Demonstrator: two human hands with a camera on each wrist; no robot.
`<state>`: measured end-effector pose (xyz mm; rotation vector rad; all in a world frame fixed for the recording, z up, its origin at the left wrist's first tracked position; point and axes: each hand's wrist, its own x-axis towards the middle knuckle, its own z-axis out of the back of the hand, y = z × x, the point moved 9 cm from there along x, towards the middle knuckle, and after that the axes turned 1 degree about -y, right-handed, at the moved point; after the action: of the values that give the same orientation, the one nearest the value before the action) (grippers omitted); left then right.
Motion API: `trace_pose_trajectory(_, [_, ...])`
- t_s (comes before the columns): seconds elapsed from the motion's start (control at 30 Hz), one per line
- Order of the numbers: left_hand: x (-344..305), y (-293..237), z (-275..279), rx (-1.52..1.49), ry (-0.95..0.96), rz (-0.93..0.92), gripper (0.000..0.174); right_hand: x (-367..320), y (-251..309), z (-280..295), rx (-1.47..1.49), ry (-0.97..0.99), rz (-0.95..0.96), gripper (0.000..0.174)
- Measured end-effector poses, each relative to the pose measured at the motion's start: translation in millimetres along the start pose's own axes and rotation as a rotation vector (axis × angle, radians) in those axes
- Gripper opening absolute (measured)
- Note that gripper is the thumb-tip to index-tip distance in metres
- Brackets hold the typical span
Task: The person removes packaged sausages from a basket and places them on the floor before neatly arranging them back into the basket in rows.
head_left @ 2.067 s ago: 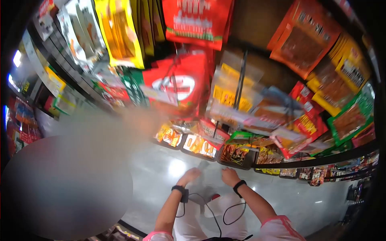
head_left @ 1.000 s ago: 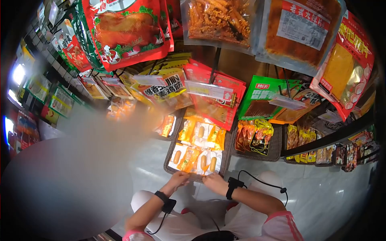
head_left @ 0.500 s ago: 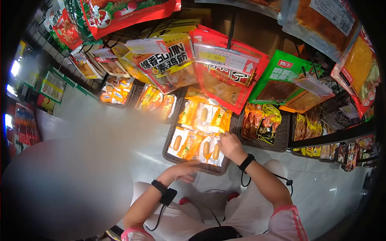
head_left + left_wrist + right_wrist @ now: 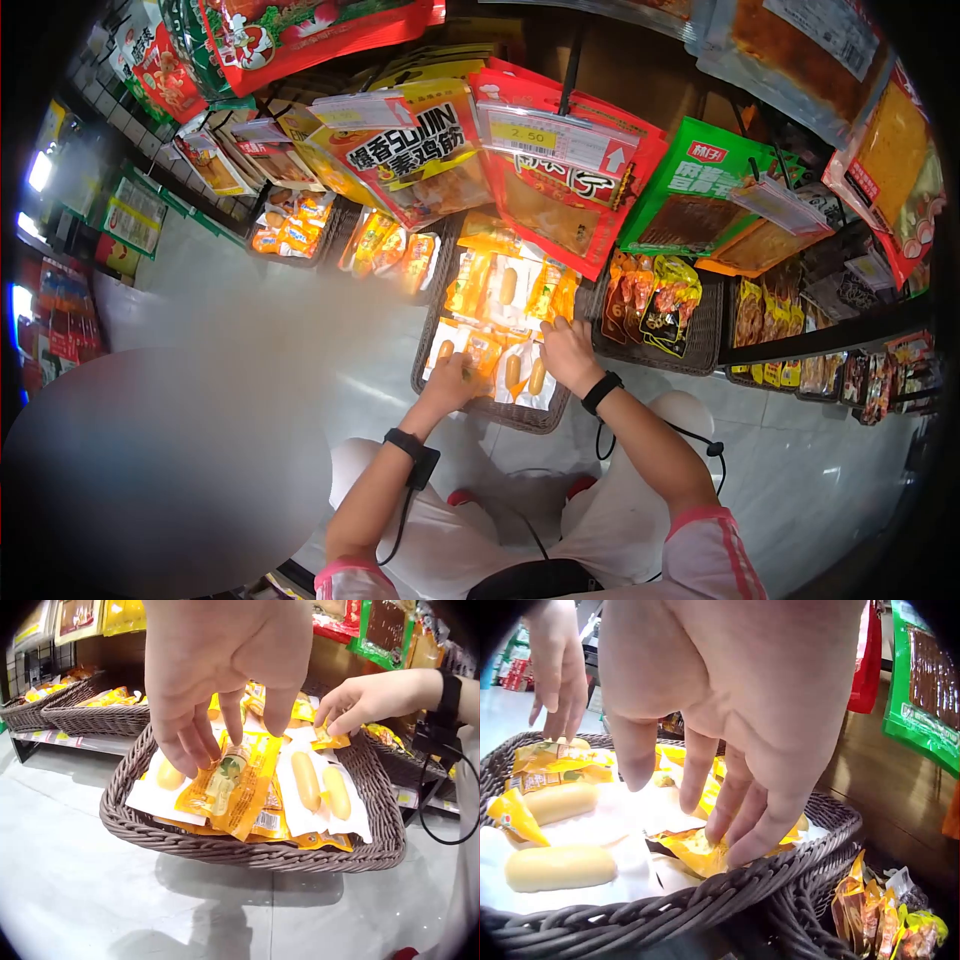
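A brown woven basket (image 4: 545, 418) holds several orange-and-white snack packets with sausage-shaped pieces showing. My left hand (image 4: 449, 384) reaches into its near left part. In the left wrist view its fingers are spread over an orange packet (image 4: 247, 791), fingertips right at the wrapper and thumb apart from them. At the basket's right side is my right hand (image 4: 570, 357). The right wrist view shows its fingertips down on a yellow packet (image 4: 694, 851), the thumb held away. Beside it lie white packets with a pale sausage (image 4: 561, 868) on top.
A basket of dark and yellow packs (image 4: 665, 300) adjoins on the right; another basket of orange packs (image 4: 390, 250) stands left. Above hang a red pouch (image 4: 560, 190), a yellow pouch (image 4: 420, 150) and a green pouch (image 4: 680, 190). Grey tiled floor (image 4: 75, 877) lies below.
The view has come down from the hanging pouches to the basket. Both hands have moved forward into it, the right first; the left has since risen from the near rim onto the packets.
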<state>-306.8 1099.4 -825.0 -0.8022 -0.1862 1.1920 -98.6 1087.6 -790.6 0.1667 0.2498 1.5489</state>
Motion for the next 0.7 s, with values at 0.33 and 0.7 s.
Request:
trace_pose_trajectory(0.33, [10, 60, 18, 0.122, -0.438, -0.003, 0.065, 3, -10, 16, 0.003, -0.02, -0.243, 0.016])
trace_pose_trajectory(0.7, [23, 125, -52, -0.014, 0.018, 0.39, 0.07, -34, -39, -41, 0.294, 0.071, -0.394, 0.018])
